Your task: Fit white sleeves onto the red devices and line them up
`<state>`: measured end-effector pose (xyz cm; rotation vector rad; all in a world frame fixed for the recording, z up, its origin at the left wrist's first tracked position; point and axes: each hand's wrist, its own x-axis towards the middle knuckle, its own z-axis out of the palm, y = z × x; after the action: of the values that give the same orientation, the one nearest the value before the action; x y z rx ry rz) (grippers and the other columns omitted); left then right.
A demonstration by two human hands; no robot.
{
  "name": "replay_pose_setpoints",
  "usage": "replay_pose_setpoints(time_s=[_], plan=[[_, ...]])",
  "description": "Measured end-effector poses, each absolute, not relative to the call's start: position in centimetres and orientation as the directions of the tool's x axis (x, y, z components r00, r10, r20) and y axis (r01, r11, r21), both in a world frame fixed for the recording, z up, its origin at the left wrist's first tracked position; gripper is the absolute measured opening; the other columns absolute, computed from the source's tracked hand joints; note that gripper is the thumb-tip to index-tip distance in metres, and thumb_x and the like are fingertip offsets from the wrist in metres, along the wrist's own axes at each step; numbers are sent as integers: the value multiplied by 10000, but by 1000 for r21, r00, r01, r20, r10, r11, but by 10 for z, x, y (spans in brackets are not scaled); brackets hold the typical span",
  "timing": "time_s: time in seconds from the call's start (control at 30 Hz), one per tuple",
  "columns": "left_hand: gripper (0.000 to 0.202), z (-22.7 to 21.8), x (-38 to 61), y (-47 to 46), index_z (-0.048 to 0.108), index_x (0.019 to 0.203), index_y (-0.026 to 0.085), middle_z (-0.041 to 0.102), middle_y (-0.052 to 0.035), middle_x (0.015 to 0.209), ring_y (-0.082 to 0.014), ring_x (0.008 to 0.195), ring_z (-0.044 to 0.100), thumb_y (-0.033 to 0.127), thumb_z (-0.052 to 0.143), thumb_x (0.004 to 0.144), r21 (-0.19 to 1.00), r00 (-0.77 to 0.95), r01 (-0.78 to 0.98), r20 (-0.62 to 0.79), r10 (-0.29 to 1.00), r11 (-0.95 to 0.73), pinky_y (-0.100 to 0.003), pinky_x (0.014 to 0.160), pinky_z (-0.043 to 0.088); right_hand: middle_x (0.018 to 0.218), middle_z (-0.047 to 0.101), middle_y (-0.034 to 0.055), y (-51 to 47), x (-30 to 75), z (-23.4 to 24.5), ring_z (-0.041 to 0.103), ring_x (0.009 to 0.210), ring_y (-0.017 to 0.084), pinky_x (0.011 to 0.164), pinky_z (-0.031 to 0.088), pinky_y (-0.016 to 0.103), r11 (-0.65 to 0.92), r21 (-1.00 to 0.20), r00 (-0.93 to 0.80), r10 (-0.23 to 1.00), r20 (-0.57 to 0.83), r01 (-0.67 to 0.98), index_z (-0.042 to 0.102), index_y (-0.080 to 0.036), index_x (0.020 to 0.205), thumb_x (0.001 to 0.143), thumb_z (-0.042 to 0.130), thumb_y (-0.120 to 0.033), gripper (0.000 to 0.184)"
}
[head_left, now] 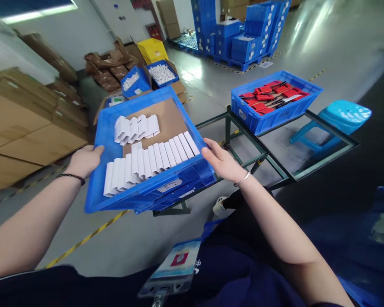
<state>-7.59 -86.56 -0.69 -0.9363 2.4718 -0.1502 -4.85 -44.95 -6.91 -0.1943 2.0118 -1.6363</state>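
Since the blue crate (144, 192) at centre-left of the frame looks stiff and fairly heavy with white cartons (156, 160), its rim (188, 118) seems best to hold; left grip (85, 161) and right grip (222, 162) clasp it.

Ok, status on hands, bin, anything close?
Left hand and right hand gripping opposite ends of blue bin. White cartons inside, two groups. Another bin beneath; red-filled bin to the right.

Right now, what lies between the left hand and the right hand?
The head view shows a blue rectangular plastic crate with white folded pieces between the left hand and right hand.
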Motion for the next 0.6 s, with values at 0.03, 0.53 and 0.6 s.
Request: replay_pose_setpoints(time_s=[0.03, 0.53, 0.6], plan=[[376, -6, -78, -866, 626, 1023, 104, 687, -188, 1228, -332, 1226, 602, 382, 393, 925, -316, -638, -569, -412, -651, 759, -389, 980, 489, 1558, 463, 132, -460, -51, -68, 441, 1447, 221, 1226, 338, 389, 254, -943, -844, -439, -309, 213, 391, -85, 1509, 1000, 464, -456, 634], [656, 21, -93, -831, 593, 1280, 317, 733, -70, 1213, -362, 1257, 610, 565, 179, 834, -351, -470, -651, -511, -720, 673, -473, 954, 536, 1534, 495, 93, -468, -106, -65, 447, 1426, 241, 1236, 294, 376, 312, -742, -595, -451, -666, 594, 478, -158, 1457, 948, 518, -262, 521], [702, 26, -102, -828, 639, 1239, 419, 782, 5, 1025, -338, 1098, 690, 628, 104, 837, -254, -474, -647, -604, -641, 719, -465, 785, 586, 1429, 594, 83, -481, -143, -81, 544, 1332, 221, 1164, 399, 369, 318, -647, -520, -402, -754, 693, 563, -172, 1367, 1024, 414, -358, 418]])
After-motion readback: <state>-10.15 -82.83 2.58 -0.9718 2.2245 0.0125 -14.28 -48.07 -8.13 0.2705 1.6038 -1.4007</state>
